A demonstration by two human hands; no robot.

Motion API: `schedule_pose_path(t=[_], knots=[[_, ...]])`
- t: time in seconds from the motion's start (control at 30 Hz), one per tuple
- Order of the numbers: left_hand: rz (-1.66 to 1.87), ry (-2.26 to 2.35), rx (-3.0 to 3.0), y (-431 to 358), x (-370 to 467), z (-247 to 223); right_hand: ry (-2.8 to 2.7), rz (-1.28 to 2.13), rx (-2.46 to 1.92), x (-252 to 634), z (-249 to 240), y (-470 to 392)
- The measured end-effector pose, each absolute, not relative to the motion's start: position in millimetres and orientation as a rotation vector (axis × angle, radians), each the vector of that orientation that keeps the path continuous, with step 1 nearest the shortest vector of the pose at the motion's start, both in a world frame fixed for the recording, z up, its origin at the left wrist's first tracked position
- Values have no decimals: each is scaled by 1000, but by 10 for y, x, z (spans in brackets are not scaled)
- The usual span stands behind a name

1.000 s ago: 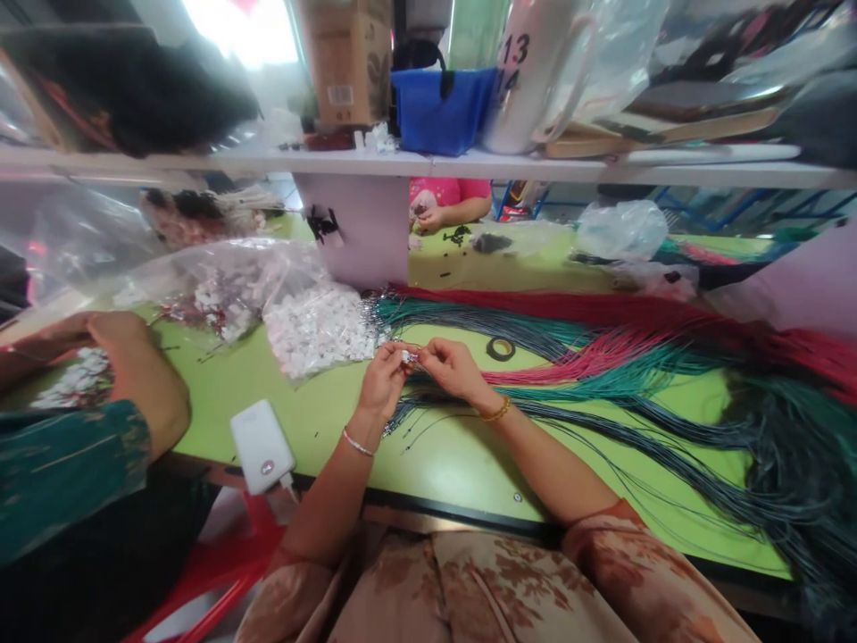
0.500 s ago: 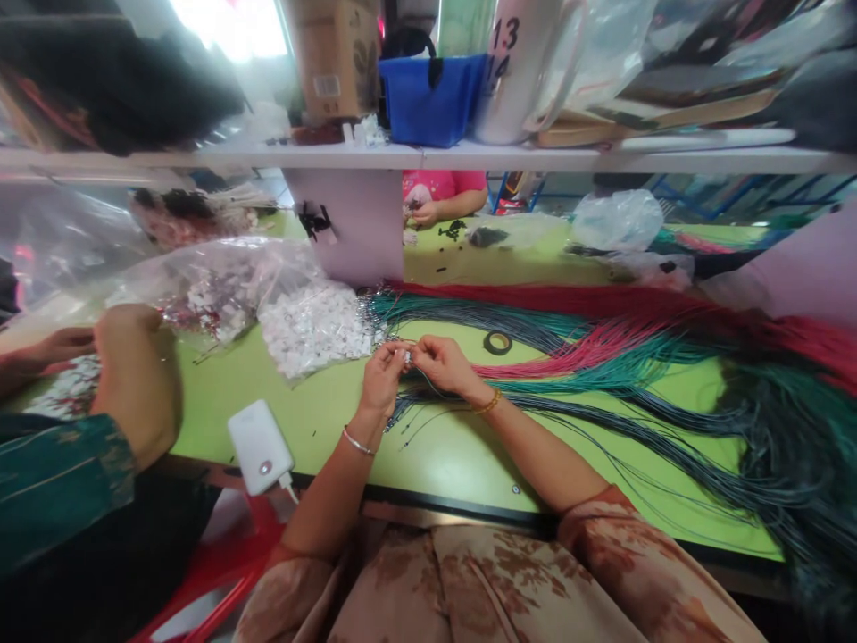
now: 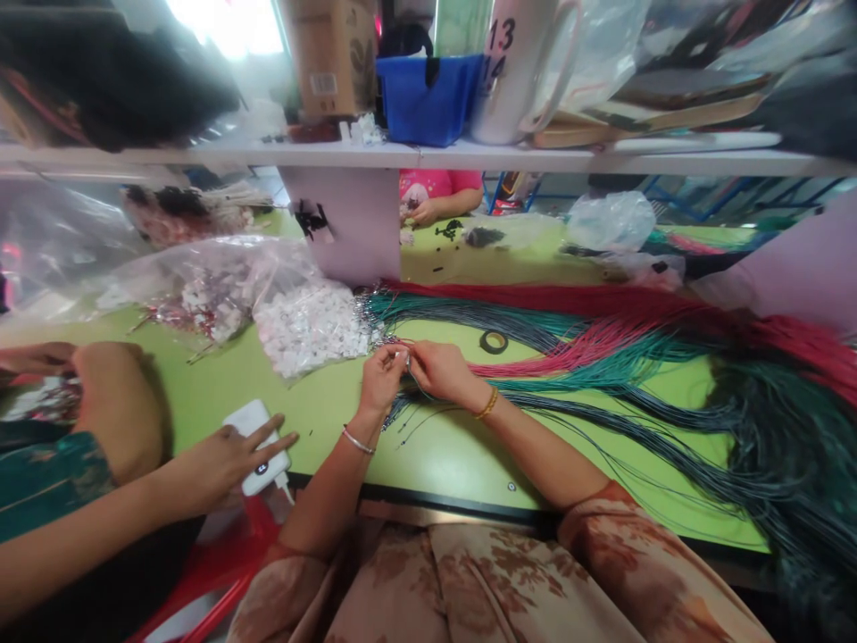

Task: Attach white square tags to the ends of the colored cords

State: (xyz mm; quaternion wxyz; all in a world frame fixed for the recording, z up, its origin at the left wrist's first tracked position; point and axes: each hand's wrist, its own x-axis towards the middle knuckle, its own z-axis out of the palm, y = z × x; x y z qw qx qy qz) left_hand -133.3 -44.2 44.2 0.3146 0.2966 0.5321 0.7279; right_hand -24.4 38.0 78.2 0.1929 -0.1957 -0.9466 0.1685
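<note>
My left hand [image 3: 381,382] is closed in a pinch on a small white connector [image 3: 405,355], which mostly hides behind the fingertips. Right against it, my right hand [image 3: 443,371] is closed too, pinching a thin wire at the connector; its exact grip is partly hidden. Beyond my fingers lies a clear bag of white connectors [image 3: 312,330]. Bundles of red wires [image 3: 536,299], pink wires [image 3: 576,353], green wires [image 3: 589,379] and dark grey wires [image 3: 643,406] run rightward from near my hands, their tipped ends close to my fingers.
A co-worker's hand [image 3: 231,460] rests over a white power bank [image 3: 271,473] with a cable, at the table's front edge. A roll of black tape [image 3: 494,341] lies behind my right hand. Above stands a shelf [image 3: 415,157] with a blue basket [image 3: 428,103]. Another person sits opposite.
A co-worker's hand has come in from the left onto the power bank. My hands stay together in nearly the same place, with the right hand turned slightly and closer to the left.
</note>
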Motion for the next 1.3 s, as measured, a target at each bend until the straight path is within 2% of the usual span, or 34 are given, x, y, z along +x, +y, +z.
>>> schedule_pose_path(t=[0.13, 0.3, 0.4, 0.5, 0.6, 0.73, 0.9, 1.13, 1.3], knots=[[1815, 1371, 704, -459, -1353, 477, -2656, 603, -545, -5, 892, 747], [1656, 1180, 603, -510, -1476, 519, -2821, 113, -1263, 476, 704, 1316], [1616, 1255, 684, -522, -1519, 526, -2889, 83, -1390, 644, 515, 1444], [1552, 1617, 946, -530, -1520, 545, -2685, 416, -1273, 656, 503, 1425], [1429, 1882, 1173, -550, -1519, 579, -2326, 992, -914, 559, 725, 1266], [1410, 1811, 1054, -563, -1534, 588, -1827, 1625, -552, 367, 1096, 758], [1603, 1643, 799, -526, -1523, 522, -1859, 1978, -274, 111, 1023, 103], [1728, 1584, 838, -496, -1506, 488, -2144, 1340, -613, -12, 559, 157], [1726, 1591, 985, -511, -1456, 553, -2276, 1107, -637, -21, 489, 195]])
